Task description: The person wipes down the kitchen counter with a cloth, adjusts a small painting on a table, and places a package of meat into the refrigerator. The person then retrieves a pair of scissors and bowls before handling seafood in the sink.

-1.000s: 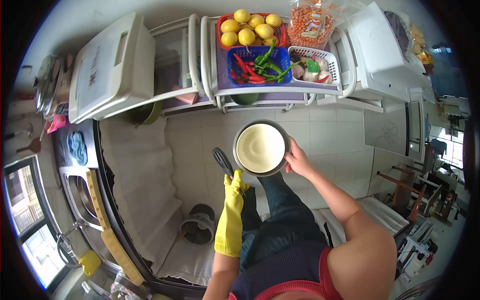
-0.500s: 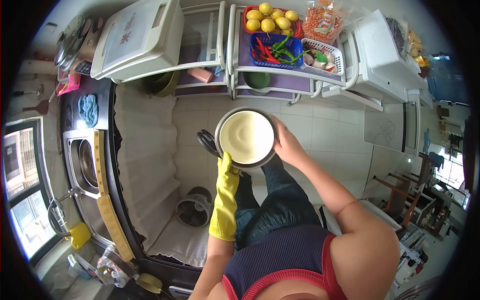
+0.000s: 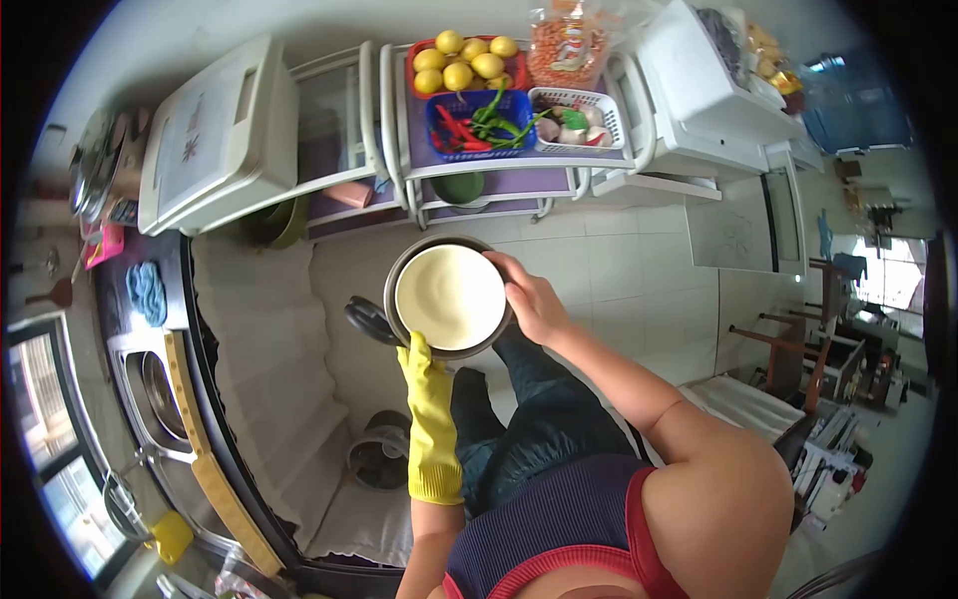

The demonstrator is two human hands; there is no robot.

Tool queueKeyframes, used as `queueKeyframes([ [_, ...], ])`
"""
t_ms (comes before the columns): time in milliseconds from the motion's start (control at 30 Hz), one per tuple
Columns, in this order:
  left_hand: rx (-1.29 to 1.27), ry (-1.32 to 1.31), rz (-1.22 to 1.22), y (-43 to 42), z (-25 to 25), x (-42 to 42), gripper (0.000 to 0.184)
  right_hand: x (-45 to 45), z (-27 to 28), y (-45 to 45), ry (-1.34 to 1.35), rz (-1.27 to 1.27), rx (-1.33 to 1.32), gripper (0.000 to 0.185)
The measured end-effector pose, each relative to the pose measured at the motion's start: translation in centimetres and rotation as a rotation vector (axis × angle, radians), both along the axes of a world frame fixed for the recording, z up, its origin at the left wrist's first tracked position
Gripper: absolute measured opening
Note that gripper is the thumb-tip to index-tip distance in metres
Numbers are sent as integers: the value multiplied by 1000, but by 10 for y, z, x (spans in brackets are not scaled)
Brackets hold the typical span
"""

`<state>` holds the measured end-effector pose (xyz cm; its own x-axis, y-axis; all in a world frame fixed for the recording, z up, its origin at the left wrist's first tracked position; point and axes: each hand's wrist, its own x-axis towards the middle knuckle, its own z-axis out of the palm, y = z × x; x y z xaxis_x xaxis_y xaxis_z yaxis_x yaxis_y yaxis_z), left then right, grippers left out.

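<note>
A round pot (image 3: 451,298) with a cream-coloured inside, a grey rim and a black handle (image 3: 370,320) on its left is held in front of my legs above the floor. My left hand (image 3: 423,371), in a yellow rubber glove, grips the near rim with the thumb on top. At the right side of the rim, my bare right hand (image 3: 532,301) is closed round the edge. The fingers under the pot are hidden. Nothing shows inside it but the smooth pale surface.
A white rack (image 3: 399,110) ahead carries a red basket of lemons (image 3: 458,76), a blue basket of peppers (image 3: 480,124), and a white basket of garlic (image 3: 577,122). The sink counter (image 3: 205,399) runs along the left. A bin (image 3: 381,451) stands on the floor.
The view has turned a little, so the rack and counter sit further left. Both hands still hold the pot, which appears slightly lower and further left in the frame.
</note>
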<state>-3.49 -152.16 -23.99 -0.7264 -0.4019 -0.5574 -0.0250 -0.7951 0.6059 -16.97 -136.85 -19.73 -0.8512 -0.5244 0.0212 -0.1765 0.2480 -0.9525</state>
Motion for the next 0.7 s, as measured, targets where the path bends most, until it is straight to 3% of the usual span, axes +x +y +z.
queueKeyframes([
  [133, -51, -27, -43, 4, -14, -4, 47, -6, 3, -2, -164, -76, 206, 42],
  [200, -82, -36, -88, 10, -9, -15, 47, -11, -8, -3, -46, -128, 196, 37],
  [267, -239, -146, 11, 27, 12, -34, 33, -14, -32, 3, 63, -199, 429, 31],
  [300, -284, -98, -76, 24, 1, -29, 36, -16, -36, 6, -47, -223, 500, 26],
  [433, -264, -16, -133, 23, -23, -28, 53, -22, -45, 21, -14, -224, 427, 18],
  [533, -112, -56, -115, 26, -5, -40, 52, -29, -43, 35, -102, -218, 332, 19],
  [700, -329, -261, -173, 31, -6, -43, 41, -30, -43, 46, -84, -129, 321, 32],
])
